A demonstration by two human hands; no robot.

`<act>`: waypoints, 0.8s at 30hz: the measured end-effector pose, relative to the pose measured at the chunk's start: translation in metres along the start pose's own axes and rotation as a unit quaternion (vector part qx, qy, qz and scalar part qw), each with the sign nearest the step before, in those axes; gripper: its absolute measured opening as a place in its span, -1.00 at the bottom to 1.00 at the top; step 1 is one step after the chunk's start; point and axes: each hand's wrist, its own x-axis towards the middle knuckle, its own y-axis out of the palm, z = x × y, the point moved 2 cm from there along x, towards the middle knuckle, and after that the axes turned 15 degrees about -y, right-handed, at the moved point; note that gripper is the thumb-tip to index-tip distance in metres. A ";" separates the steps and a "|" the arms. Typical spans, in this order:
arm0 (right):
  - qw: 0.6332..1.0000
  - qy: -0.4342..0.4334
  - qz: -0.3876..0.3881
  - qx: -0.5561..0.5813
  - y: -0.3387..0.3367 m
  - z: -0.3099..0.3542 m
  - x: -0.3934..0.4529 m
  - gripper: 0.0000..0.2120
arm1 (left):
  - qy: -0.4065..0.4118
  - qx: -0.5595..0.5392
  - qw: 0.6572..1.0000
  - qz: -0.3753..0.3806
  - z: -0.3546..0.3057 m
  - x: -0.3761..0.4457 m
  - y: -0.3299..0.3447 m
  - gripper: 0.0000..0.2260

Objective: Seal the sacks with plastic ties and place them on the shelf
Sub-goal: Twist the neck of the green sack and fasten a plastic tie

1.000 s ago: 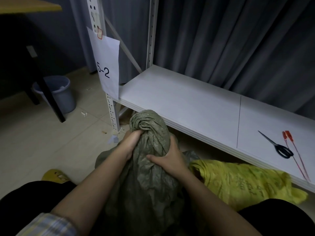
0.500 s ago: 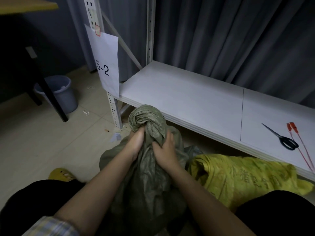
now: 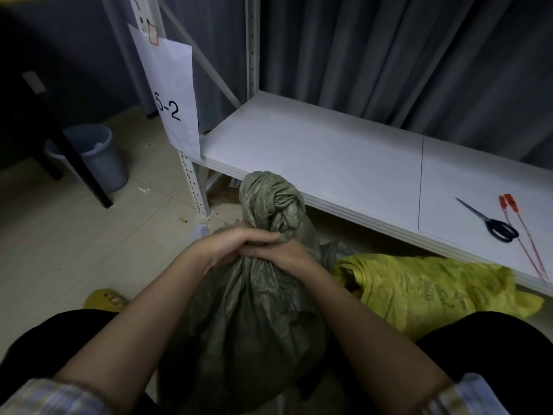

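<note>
Both hands, left hand [image 3: 227, 250] and right hand [image 3: 287, 254], squeeze the twisted green plastic sack [image 3: 248, 319] neck, but the red plastic ties [image 3: 522, 235] wait unused on the white shelf [image 3: 314, 151].

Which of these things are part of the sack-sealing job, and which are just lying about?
Job: green sack, gripped by left hand and right hand; yellow sack; red ties; shelf; perhaps scissors.
Lying about: bin, paper sign, slipper.
</note>
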 end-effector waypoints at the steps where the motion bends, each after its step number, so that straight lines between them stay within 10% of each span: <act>1: 1.000 -0.010 -0.013 0.012 0.003 0.000 -0.001 -0.51 | 0.002 0.040 0.999 -0.028 0.002 0.002 -0.004 -0.43; 4: 0.996 -0.035 -0.079 -0.004 0.011 0.002 -0.003 -0.51 | -0.015 0.112 0.993 -0.041 0.004 0.005 -0.010 -0.21; 11: 0.987 -0.036 -0.160 0.007 0.013 -0.009 0.000 -0.67 | 0.063 0.070 0.991 -0.098 0.020 0.007 0.003 -0.39; 18: 0.973 -0.033 0.036 -0.225 -0.008 -0.008 -0.002 -0.16 | 0.105 -0.175 0.949 -0.239 0.023 0.021 0.017 -0.70; 21: 0.972 0.048 0.061 -0.221 -0.022 -0.014 -0.012 0.26 | 0.084 -0.246 0.935 -0.241 0.019 0.024 0.010 -0.46; 24: 0.979 0.066 0.020 -0.190 -0.023 -0.025 -0.022 0.26 | 0.089 -0.251 0.932 -0.245 0.018 0.026 0.007 -0.36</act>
